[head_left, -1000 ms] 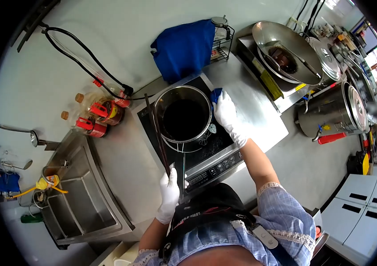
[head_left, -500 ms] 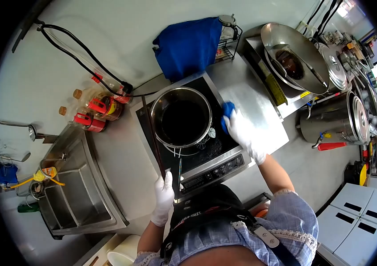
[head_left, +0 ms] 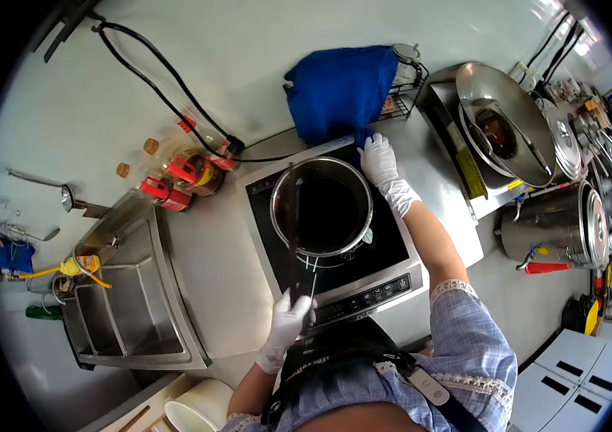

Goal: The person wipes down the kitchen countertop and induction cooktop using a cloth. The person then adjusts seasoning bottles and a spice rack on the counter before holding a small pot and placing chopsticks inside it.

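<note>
Both of my hands wear white gloves. My left hand [head_left: 288, 320] is closed around the lower end of a long dark brown stick [head_left: 293, 223], which slants up across the left part of the pot. Close by that hand, the handle of the steel pot [head_left: 372, 210] points toward me. The pot has a dark inside and stands on a black induction cooktop [head_left: 386, 245]. My right hand [head_left: 379, 164] presses a blue cloth [head_left: 363, 135] against the cooktop's far right corner; the hand covers most of the cloth.
A blue fabric cover [head_left: 338, 93] stands against the wall behind the cooktop. Bottles with red labels [head_left: 194, 169] are at the left, beyond the steel sink [head_left: 140, 299]. A wok [head_left: 489, 86] and a large steel stockpot [head_left: 551, 227] are on the right.
My right hand has slid the blue cloth along the cooktop's right side toward its far corner. The stick has swung from the pot's left side to over the pot. The view has shifted.
</note>
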The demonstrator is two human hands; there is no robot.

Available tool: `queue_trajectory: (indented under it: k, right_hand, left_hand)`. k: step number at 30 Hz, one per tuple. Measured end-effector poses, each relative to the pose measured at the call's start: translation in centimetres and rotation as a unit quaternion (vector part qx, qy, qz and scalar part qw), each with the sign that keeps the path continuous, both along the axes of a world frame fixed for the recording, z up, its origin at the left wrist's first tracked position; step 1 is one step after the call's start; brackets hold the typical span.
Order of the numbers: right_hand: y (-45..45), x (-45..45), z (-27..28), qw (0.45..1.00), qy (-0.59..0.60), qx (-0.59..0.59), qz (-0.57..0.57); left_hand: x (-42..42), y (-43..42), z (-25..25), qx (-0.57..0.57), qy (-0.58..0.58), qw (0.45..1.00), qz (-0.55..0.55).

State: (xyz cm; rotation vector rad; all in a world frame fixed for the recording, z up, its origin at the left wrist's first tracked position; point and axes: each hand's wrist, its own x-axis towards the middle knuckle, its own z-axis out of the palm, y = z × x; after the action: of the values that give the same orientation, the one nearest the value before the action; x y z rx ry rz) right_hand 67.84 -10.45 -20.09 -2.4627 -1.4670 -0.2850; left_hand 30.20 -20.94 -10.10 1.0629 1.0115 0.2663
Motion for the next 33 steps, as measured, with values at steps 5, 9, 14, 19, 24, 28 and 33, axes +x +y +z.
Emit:
queue_trajectory:
  k: [5,9,14,19,24,28,33]
  right_hand:
    - [0.9,0.8,0.7,0.989,-0.035,-0.009,0.143]
    - [1.1,1.1,-0.7,0.991,-0.003,-0.04,0.124]
    - [1.5,-0.5,-0.5,0.992,-0.014,-0.057,0.115]
    - [3.3,-4.9,-1.4,0.978,-0.102,-0.108,0.146]
    - [5.8,-11.8,-0.5,0.977,-0.073,-0.086,0.182]
    - [8.2,-18.1,-0.2,0.96,-0.078,-0.061,0.261]
    - [8.2,-23.0,0.8,0.933,-0.029,-0.068,0.351]
  left_hand:
    - [0.5,0.0,0.2,-0.004,0.001,1.0,-0.014]
    - [0.2,-0.2,0.2,0.005,-0.021,1.0,-0.004]
    - [-1.9,0.3,1.6,0.035,-0.007,0.999,0.027]
    - [-7.2,1.0,3.3,0.074,0.032,0.996,0.049]
    - [-12.1,1.4,5.0,0.086,0.057,0.989,0.105]
    - [-16.0,1.7,5.6,0.097,0.077,0.983,0.134]
    - [-19.9,1.9,5.3,0.109,0.083,0.968,0.211]
